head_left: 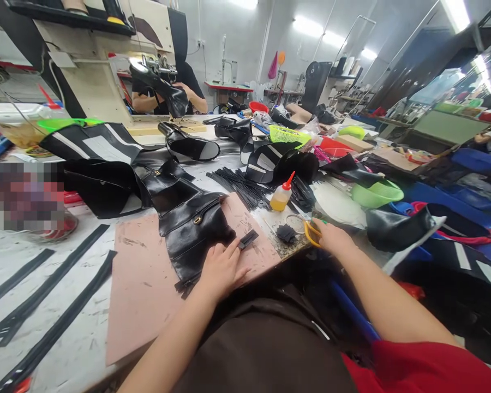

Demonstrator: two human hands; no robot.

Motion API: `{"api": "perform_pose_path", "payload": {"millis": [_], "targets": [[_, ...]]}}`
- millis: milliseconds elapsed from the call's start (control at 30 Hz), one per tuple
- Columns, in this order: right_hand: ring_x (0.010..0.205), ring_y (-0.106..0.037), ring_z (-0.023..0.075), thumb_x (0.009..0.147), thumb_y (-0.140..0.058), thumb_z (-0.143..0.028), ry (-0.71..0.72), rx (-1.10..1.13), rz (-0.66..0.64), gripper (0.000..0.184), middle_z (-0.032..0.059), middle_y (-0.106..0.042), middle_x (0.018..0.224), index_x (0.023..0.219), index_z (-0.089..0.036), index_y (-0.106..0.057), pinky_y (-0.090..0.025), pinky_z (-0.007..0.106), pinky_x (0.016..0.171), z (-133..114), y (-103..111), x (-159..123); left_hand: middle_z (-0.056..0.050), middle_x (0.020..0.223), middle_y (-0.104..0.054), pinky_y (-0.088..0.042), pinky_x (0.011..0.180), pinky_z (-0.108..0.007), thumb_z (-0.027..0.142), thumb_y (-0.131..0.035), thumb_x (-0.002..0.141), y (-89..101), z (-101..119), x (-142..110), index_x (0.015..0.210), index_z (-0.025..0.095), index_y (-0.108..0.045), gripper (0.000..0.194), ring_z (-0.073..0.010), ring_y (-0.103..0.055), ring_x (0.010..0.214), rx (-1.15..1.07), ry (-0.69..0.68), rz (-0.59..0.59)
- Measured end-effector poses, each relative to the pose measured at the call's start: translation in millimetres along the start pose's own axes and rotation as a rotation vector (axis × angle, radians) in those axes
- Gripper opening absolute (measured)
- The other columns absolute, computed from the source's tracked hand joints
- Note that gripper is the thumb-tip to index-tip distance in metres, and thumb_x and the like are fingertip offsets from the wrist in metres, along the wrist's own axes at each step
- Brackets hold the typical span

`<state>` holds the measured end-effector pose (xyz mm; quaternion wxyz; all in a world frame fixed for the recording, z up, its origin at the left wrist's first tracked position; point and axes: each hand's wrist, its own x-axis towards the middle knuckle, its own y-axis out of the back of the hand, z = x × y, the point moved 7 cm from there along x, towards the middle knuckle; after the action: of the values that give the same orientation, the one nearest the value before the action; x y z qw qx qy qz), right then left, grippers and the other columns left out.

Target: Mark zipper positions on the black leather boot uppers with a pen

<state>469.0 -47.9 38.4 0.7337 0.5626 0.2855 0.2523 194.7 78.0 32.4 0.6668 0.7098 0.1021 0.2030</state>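
Observation:
My left hand (221,270) lies flat on the pink board (137,289), thumb and fingers apart. Its index fingertip touches a short black strip (249,239). Just beyond that hand is a black leather boot upper (194,224) with a small gold-coloured fitting, partly off the board's far edge. Farther right, my right hand (331,237) has its fingers closed on the yellow handle of a pair of scissors (311,233) near the table edge; the blades point away over the table. A small heap of black scraps (286,233) sits left of the scissors.
A glue bottle (281,194) with a red nozzle stands beyond the board, beside a bundle of thin black strips (243,188). Long black zippers (61,311) lie at left. More boot uppers (102,185) and a green basket (378,192) surround the work. Opposite, a person (184,90) sits at a sewing machine.

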Motion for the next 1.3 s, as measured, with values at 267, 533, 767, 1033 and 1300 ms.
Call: {"api": "perform_pose_path", "payload": {"millis": [267,533,767,1033,1300], "targets": [[0.077,-0.059,0.0209,0.074,-0.053,-0.035,0.159,0.638,-0.124,0.057,0.0042,-0.062,0.084,0.127,-0.021,-0.038,-0.044,0.03,0.068,-37,-6,-69,-0.002,0.136,-0.044,-0.039,0.076,-0.037,0.049,-0.044,0.082,1.2,1,-1,0.109,0.019,-0.059,0.042,-0.0235,-0.048,0.087,-0.02,-0.001,0.014],[0.046,-0.042,0.0073,0.077,-0.044,-0.055,0.264,1.121,-0.654,0.042,-0.008,-0.042,0.056,0.099,-0.02,-0.047,-0.039,0.019,0.046,-131,-14,-113,-0.002,0.135,-0.045,-0.04,0.072,-0.038,0.053,-0.042,0.082,-1.8,-1,0,0.11,0.017,-0.058,0.048,-0.0235,-0.048,0.084,-0.036,-0.001,0.023],[0.038,-0.045,0.0082,0.079,-0.042,-0.06,0.288,0.853,-0.634,0.04,-0.0073,-0.043,0.05,0.083,-0.021,-0.048,-0.036,0.019,0.038,-152,4,-94,-0.002,0.133,-0.047,-0.04,0.07,-0.037,0.056,-0.039,0.082,2.4,-2,0,0.111,0.016,-0.058,0.052,-0.0232,-0.049,0.081,-0.06,-0.003,0.057],[0.036,-0.036,0.0068,0.078,-0.047,-0.053,0.282,0.956,-0.458,0.033,-0.0079,-0.036,0.044,0.07,-0.02,-0.046,-0.029,0.019,0.037,-155,-2,-92,-0.002,0.131,-0.049,-0.04,0.07,-0.039,0.056,-0.042,0.081,0.9,-1,1,0.111,0.018,-0.058,0.051,-0.024,-0.048,0.083,-0.064,-0.009,0.058],[0.03,-0.026,0.0061,0.069,-0.035,-0.072,0.165,1.274,-0.555,0.063,-0.0103,-0.033,0.04,0.093,-0.016,-0.052,-0.022,0.019,0.034,-108,6,-81,-0.003,0.13,-0.05,-0.04,0.073,-0.039,0.049,-0.048,0.081,0.6,-3,2,0.108,0.018,-0.061,0.043,-0.0244,-0.05,0.086,-0.039,-0.016,0.05]]}}
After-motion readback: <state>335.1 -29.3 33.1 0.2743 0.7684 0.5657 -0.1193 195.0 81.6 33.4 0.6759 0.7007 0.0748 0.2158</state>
